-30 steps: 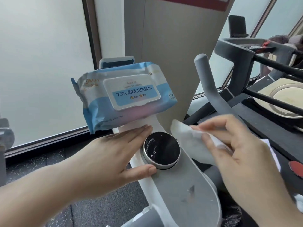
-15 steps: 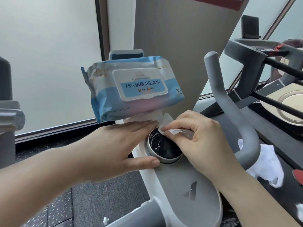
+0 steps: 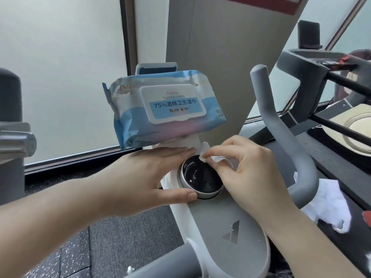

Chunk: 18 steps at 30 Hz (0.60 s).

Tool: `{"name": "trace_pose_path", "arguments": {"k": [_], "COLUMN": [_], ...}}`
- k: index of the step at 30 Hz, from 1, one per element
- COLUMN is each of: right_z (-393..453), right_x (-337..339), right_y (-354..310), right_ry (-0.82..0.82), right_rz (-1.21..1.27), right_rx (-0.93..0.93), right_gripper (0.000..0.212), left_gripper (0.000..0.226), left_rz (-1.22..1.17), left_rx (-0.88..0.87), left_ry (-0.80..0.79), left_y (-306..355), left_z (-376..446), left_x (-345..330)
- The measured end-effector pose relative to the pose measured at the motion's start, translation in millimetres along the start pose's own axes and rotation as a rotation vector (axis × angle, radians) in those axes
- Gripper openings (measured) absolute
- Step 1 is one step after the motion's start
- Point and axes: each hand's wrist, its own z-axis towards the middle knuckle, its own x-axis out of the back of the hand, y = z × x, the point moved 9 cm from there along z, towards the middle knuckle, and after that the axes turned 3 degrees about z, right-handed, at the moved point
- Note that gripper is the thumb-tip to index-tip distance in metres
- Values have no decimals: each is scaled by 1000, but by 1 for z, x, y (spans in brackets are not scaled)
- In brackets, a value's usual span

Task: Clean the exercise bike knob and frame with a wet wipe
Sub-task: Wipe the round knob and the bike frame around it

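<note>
A round knob (image 3: 200, 177) with a black face and silver rim sits on the grey and white bike frame (image 3: 230, 227). White smears and specks mark the black face. My left hand (image 3: 144, 175) lies flat on the frame, fingers and thumb spread around the knob's left side, holding nothing. My right hand (image 3: 247, 169) pinches a folded white wet wipe (image 3: 210, 157) and presses it on the knob's upper right edge.
A blue and white wet-wipe pack (image 3: 164, 109) rests on the holder just behind the knob. A grey curved handlebar (image 3: 281, 137) rises to the right. Crumpled used wipes (image 3: 329, 207) lie lower right. Another machine (image 3: 321, 63) stands at the right, frosted windows behind.
My right hand brought the wipe from the right of the knob onto its upper edge. The left hand stayed around the knob. The view shifted slightly.
</note>
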Motion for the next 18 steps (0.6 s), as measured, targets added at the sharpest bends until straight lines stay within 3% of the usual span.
{"name": "trace_pose_path", "arguments": {"k": [9,14,18], "right_z": [-11,-2,0], "right_x": [6,20,-3], "right_y": [1,7,2], "right_ry": [-220,70,17], "right_rz": [9,98,95], "right_rx": [-78,-114,-52], "right_gripper": [16,10,9], "left_gripper": [85,85,80], "left_rz": [25,12,13], "left_rx": [13,3,-31], "left_ry": [30,39,38], "left_y": [-4,-2,1], "left_z": [1,1,1], "left_x": [-1,1,2]}}
